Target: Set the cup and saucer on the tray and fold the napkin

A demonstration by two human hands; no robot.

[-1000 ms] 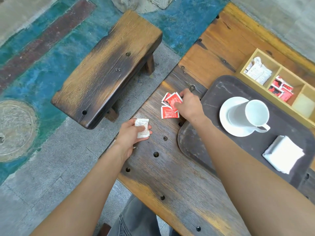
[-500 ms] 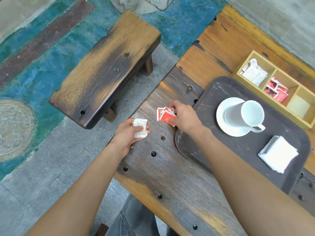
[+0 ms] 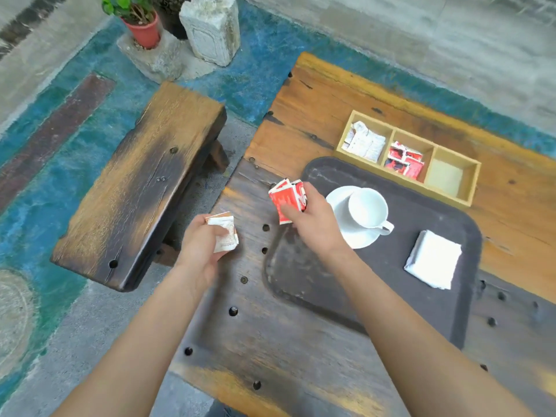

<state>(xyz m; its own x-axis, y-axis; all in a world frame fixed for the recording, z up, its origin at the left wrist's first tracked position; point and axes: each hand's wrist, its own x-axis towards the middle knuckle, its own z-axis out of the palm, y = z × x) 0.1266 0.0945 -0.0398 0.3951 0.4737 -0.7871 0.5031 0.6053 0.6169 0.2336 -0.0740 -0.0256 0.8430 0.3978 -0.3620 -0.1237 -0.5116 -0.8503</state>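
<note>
A white cup (image 3: 368, 209) stands on a white saucer (image 3: 343, 203) on the dark tray (image 3: 400, 308). A folded white napkin (image 3: 433, 262) lies on the tray to the right of the saucer. My right hand (image 3: 313, 224) is raised over the tray's left edge and grips a few red sachets (image 3: 285, 201). My left hand (image 3: 200, 245) hovers over the table's left edge and holds white sachets (image 3: 224, 233).
A wooden box (image 3: 467, 188) with three compartments sits behind the tray, holding white sachets (image 3: 365, 142) and red sachets (image 3: 404, 161). A wooden bench (image 3: 141, 182) stands left of the table (image 3: 270, 332). A potted plant (image 3: 141, 22) and a stone block (image 3: 210, 25) are on the floor beyond.
My right hand gathered the red sachets off the table and lifted them toward the tray. My left hand kept hold of the white sachets. The view tilted upward.
</note>
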